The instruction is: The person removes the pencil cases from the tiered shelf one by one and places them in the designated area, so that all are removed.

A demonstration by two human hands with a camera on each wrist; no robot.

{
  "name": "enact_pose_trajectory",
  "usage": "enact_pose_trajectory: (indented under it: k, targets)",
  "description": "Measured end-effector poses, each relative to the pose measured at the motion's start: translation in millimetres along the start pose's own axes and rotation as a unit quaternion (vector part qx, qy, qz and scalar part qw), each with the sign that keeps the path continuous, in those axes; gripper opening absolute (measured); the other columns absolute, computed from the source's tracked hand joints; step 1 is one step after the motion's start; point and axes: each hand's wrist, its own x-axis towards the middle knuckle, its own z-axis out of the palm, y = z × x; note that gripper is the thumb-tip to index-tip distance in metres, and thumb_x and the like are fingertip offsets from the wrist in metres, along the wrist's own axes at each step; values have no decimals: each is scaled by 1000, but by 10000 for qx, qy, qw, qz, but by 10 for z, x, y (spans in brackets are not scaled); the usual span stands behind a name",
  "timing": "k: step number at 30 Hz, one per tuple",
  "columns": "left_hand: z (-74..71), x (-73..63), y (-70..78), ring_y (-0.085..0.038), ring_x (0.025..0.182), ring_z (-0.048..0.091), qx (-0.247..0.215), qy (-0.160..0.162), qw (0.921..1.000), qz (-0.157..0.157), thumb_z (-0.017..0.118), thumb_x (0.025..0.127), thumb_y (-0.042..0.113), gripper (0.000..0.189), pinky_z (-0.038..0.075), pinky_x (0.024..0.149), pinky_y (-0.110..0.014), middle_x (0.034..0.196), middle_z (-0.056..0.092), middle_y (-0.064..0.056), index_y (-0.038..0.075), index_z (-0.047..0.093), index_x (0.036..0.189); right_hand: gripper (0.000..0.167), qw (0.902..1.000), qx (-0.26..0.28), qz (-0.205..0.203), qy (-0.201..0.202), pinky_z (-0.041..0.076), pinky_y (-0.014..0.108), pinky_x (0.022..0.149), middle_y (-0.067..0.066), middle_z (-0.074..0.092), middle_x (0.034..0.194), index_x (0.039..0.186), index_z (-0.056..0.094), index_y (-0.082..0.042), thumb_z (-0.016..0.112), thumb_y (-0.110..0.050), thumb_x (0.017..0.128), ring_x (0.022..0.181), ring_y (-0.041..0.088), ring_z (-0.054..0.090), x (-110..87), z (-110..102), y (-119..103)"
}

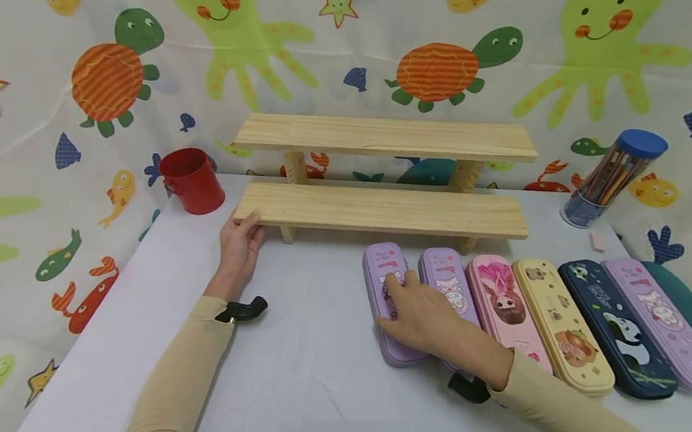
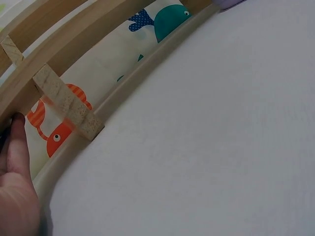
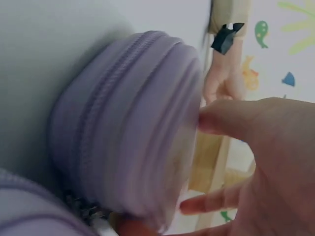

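Note:
At the lower board's left end, my left hand (image 1: 239, 251) grips the two-tier wooden shelf (image 1: 383, 211), its fingers at the front corner. In the left wrist view, a fingertip (image 2: 18, 118) presses against the board near a short wooden leg (image 2: 69, 103). My right hand (image 1: 426, 316) lies over the leftmost purple pencil case (image 1: 384, 257), thumb and fingers spread on its lid. The right wrist view shows this case's zipped side (image 3: 123, 118) up close, with the thumb (image 3: 221, 118) at the lid's edge. A second purple pencil case (image 1: 447, 280) lies partly hidden under the hand.
Further right lie a pink case (image 1: 500, 291), a yellow case (image 1: 550, 309), a dark blue panda case (image 1: 611, 321) and another purple case (image 1: 659, 312). A red bucket (image 1: 191, 182) stands left of the shelf. Behind the cases are a pencil tub (image 1: 611, 177) and a small pink block (image 1: 597, 242).

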Motion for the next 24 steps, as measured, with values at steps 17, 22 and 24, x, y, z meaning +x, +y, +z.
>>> enact_pose_trajectory:
  k: [17, 22, 24]
  targets:
    - [-5, -8, 28, -18, 142, 44, 163, -95, 9998, 8, 62, 99, 18, 64, 42, 113, -27, 158, 39, -8, 16, 30, 155, 43, 9984, 154, 97, 535, 42, 31, 44, 11, 56, 81, 108, 52, -5, 71, -36, 85, 58, 20, 51, -92, 31, -51]
    - [-10, -13, 32, -17, 142, 44, 161, -72, 9998, -34, 62, 99, 18, 65, 42, 114, -27, 158, 38, -7, 16, 30, 155, 55, 9989, 190, 235, 357, 44, 31, 46, 12, 60, 88, 122, 56, -6, 72, -44, 86, 61, 19, 53, -77, -9, 1]
    - [-16, -10, 36, -17, 142, 44, 133, -75, 9999, -68, 62, 98, 18, 66, 42, 114, -27, 158, 38, -7, 16, 29, 155, 61, 9991, 91, 338, 242, 45, 32, 47, 12, 63, 94, 127, 56, -8, 71, -49, 86, 62, 19, 54, -64, -45, 41]
